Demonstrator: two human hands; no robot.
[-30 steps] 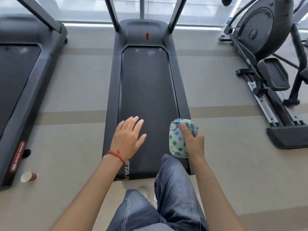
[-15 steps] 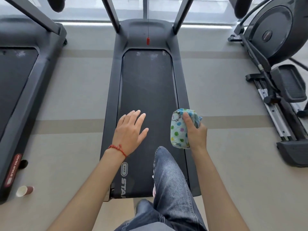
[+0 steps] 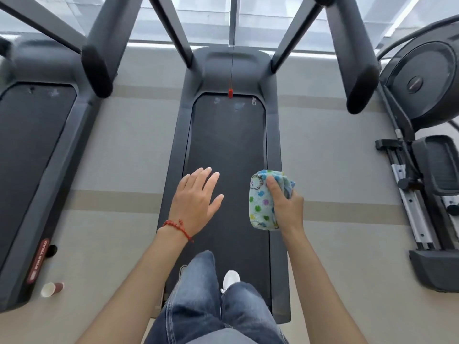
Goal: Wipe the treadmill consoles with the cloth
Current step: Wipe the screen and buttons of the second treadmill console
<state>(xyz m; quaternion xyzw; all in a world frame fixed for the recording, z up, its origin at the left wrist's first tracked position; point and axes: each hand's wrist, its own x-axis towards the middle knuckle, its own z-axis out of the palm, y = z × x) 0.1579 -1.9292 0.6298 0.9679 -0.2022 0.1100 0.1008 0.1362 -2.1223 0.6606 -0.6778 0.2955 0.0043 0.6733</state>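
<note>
Two feet now on the treadmill belt (image 3: pixel 228 155); right hand (image 3: pixel 288 207) grips polka-dot cloth (image 3: pixel 262 202), left hand (image 3: pixel 196 197) spread empty; console beyond 12 o'clock, unseen.

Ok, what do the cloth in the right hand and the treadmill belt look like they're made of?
Cloth: looks like soft terry or microfibre, pale blue with coloured dots; its nap is fuzzy and it bunches in the right hand.
Treadmill belt: probably matte black rubber or PVC, finely textured, with no glare and pale scuffs near the front.
</note>
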